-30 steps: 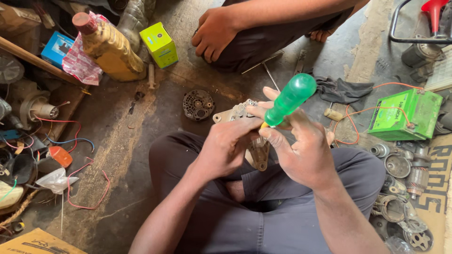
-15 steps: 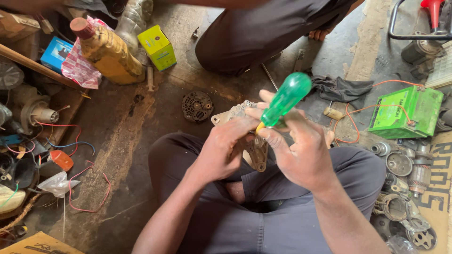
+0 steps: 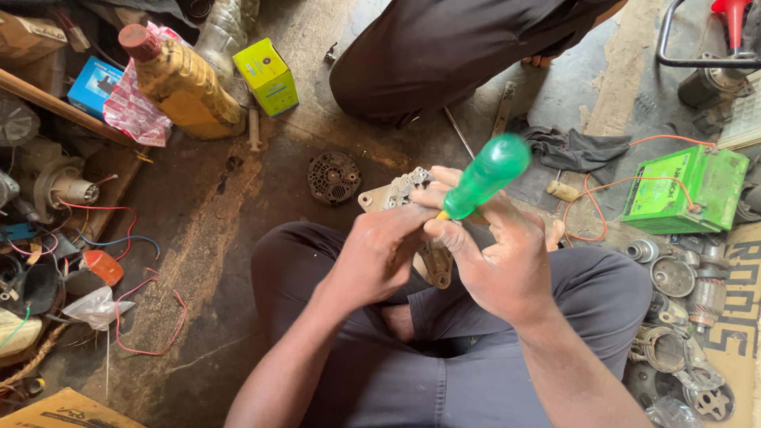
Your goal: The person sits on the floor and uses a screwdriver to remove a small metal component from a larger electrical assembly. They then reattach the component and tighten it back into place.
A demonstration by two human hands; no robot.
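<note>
Basically left hand [image 3: 379, 255] clamps the metal part [image 3: 412, 208] steady over the lap while right hand [image 3: 499, 257] grips the green-handled screwdriver [image 3: 485, 174] tip-down into it.

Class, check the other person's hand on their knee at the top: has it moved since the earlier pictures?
Yes. It has gone from view; only the other person's dark trouser leg remains behind the yellow-green box.

The screwdriver [image 3: 485, 176] has a glossy, translucent green plastic handle. The part [image 3: 412, 206] under it is dull, grimy cast metal. A matt dark cloth rag [image 3: 577, 149] lies on the rough, stained concrete floor [image 3: 230, 230]. The green battery [image 3: 686, 190] is smooth plastic; the yellow bottle [image 3: 182, 87] is shiny plastic.
</note>
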